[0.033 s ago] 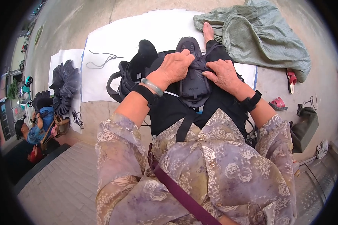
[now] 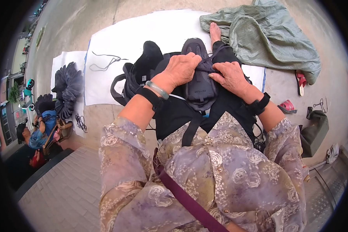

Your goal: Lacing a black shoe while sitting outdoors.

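Across my lap lies a dark grey shoe upper [image 2: 200,89], long and padded, with a mesh lining and a tongue toward me. My left hand [image 2: 181,70] is closed in a pinch at its left edge; what sits between the fingertips is partly hidden. On the other side, my right hand [image 2: 231,76] grips a dark shoelace [image 2: 205,70] that crosses the upper. Close to my left forearm is a bundle of black padded pieces [image 2: 137,73], which look like more uppers.
A white sheet [image 2: 116,38] covers the ground ahead, with a loose grey lace [image 2: 106,62] on it. A green woven sack [image 2: 263,38] lies far right, near red sandals [image 2: 301,82]. At far left are fanned dark pieces [image 2: 67,87] and a seated person [image 2: 38,135].
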A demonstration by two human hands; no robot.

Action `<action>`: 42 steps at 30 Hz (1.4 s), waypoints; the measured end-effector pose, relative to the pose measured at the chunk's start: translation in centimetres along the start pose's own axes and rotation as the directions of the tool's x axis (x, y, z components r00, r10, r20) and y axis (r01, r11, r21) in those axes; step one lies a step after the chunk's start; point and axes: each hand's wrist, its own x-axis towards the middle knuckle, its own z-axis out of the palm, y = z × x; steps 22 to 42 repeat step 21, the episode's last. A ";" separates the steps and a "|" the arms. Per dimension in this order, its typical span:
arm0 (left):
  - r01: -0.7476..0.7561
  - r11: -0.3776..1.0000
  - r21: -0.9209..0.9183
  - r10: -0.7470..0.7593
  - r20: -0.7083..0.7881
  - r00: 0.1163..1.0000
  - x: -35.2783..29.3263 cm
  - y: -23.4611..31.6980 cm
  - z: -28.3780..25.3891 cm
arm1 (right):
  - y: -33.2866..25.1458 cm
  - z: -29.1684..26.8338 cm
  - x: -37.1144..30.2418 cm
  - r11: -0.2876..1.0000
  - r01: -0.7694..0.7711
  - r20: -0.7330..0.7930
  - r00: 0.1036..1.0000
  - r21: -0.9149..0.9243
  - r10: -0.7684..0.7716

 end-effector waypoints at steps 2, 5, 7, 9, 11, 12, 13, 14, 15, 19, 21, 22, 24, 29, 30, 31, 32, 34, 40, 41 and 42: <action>0.041 0.998 0.038 -0.043 0.046 0.998 0.1 0.3 -0.1 | -0.4 -0.5 0.6 0.991 -0.009 -0.003 1.000 0.136 0.009; 0.119 0.990 0.070 -0.125 0.083 0.989 -0.2 0.8 -0.4 | -1.2 -1.4 1.2 0.930 -0.151 0.158 0.982 0.335 0.103; 0.159 0.985 0.062 -0.164 0.073 0.984 -0.5 1.0 -0.5 | -1.6 -1.7 1.2 0.928 -0.192 0.232 0.965 0.319 0.120; 0.093 0.975 0.202 -0.100 0.026 0.995 -1.0 1.1 -0.4 | -1.7 -1.6 1.3 0.929 -0.207 0.282 0.952 0.308 0.119; 0.047 0.965 0.259 -0.050 0.003 0.999 -1.5 1.3 -0.2 | -1.1 -1.0 2.3 0.958 -0.172 0.094 0.984 0.230 0.154; 0.008 0.951 0.309 0.002 -0.032 0.999 -1.5 1.3 -0.1 | -0.8 -0.6 3.0 0.952 -0.214 0.066 0.977 0.220 0.204; -0.004 0.949 0.315 0.013 -0.026 1.000 -1.5 1.2 0.0 | -0.5 -0.1 3.5 0.950 -0.219 0.059 0.976 0.222 0.211; 0.039 0.944 0.327 -0.023 -0.052 0.998 -1.5 1.0 0.0 | -0.4 0.4 3.9 0.965 -0.139 -0.027 0.989 0.224 0.148; 0.084 0.939 0.333 -0.056 -0.094 0.994 -1.6 0.9 0.1 | -0.2 0.8 4.4 0.973 -0.090 -0.087 0.990 0.212 0.111; 0.122 0.940 0.317 -0.095 -0.101 0.990 -1.6 0.7 0.9 | 0.3 1.6 5.7 0.976 -0.169 0.145 0.978 0.134 0.149; 0.108 0.938 0.329 -0.087 -0.078 0.993 -1.8 0.7 1.4 | 0.8 1.6 6.2 0.986 -0.145 0.235 0.964 0.082 0.122; 0.108 0.938 0.329 -0.087 -0.078 0.993 -1.8 0.7 1.4 | 0.8 1.6 6.2 0.986 -0.145 0.235 0.964 0.082 0.122; 0.108 0.938 0.329 -0.087 -0.078 0.993 -1.8 0.7 1.4 | 0.8 1.6 6.2 0.986 -0.145 0.235 0.964 0.082 0.122; 0.108 0.938 0.329 -0.087 -0.078 0.993 -1.8 0.7 1.4 | 0.8 1.6 6.2 0.986 -0.145 0.235 0.964 0.082 0.122; 0.108 0.938 0.329 -0.087 -0.078 0.993 -1.8 0.7 1.4 | 0.8 1.6 6.2 0.986 -0.145 0.235 0.964 0.082 0.122; 0.108 0.938 0.329 -0.087 -0.078 0.993 -1.8 0.7 1.4 | 0.8 1.6 6.2 0.986 -0.145 0.235 0.964 0.082 0.122; 0.108 0.938 0.329 -0.087 -0.078 0.993 -1.8 0.7 1.4 | 0.8 1.6 6.2 0.986 -0.145 0.235 0.964 0.082 0.122; 0.108 0.938 0.329 -0.087 -0.078 0.993 -1.8 0.7 1.4 | 0.8 1.6 6.2 0.986 -0.145 0.235 0.964 0.082 0.122; 0.108 0.938 0.329 -0.087 -0.078 0.993 -1.8 0.7 1.4 | 0.8 1.6 6.2 0.986 -0.145 0.235 0.964 0.082 0.122; 0.108 0.938 0.329 -0.087 -0.078 0.993 -1.8 0.7 1.4 | 0.8 1.6 6.2 0.986 -0.145 0.235 0.964 0.082 0.122; 0.108 0.938 0.329 -0.087 -0.078 0.993 -1.8 0.7 1.4 | 0.8 1.6 6.2 0.986 -0.145 0.235 0.964 0.082 0.122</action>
